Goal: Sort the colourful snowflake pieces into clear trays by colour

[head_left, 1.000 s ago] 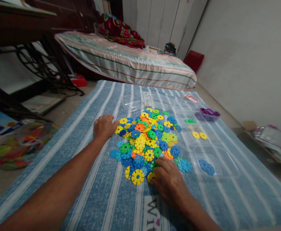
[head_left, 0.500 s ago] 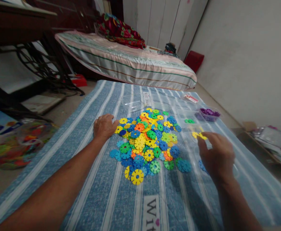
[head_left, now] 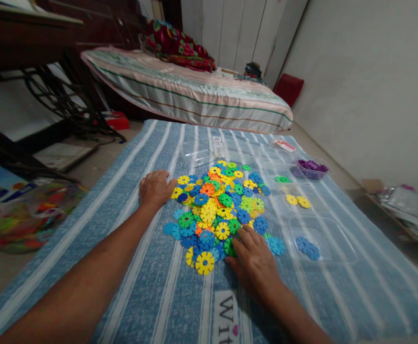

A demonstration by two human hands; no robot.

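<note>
Many flower-shaped plastic discs (head_left: 208,212) in yellow, blue, green and orange lie in a loose pile on the striped cloth. My left hand (head_left: 155,187) rests on the cloth at the pile's left edge, holding nothing, thumb near the yellow discs. At the lower right of the pile, my right hand (head_left: 254,260) reaches in, thumb and fingers apart around a green disc (head_left: 229,247) that they partly cover. To the right, clear trays hold two yellow discs (head_left: 298,200), blue discs (head_left: 307,248) and green discs (head_left: 282,179). A farther tub holds purple discs (head_left: 312,166).
The clear front tray (head_left: 337,239) sits right of my right hand. Another clear container (head_left: 198,155) lies behind the pile. A bed (head_left: 194,95) stands beyond the cloth. On the floor at left is a bag of colourful pieces (head_left: 33,220); a box of odds (head_left: 405,210) is at right.
My right hand has let go of the yellow discs, which now lie in their tray, and has moved left to the pile's lower right. My left hand has stayed put.
</note>
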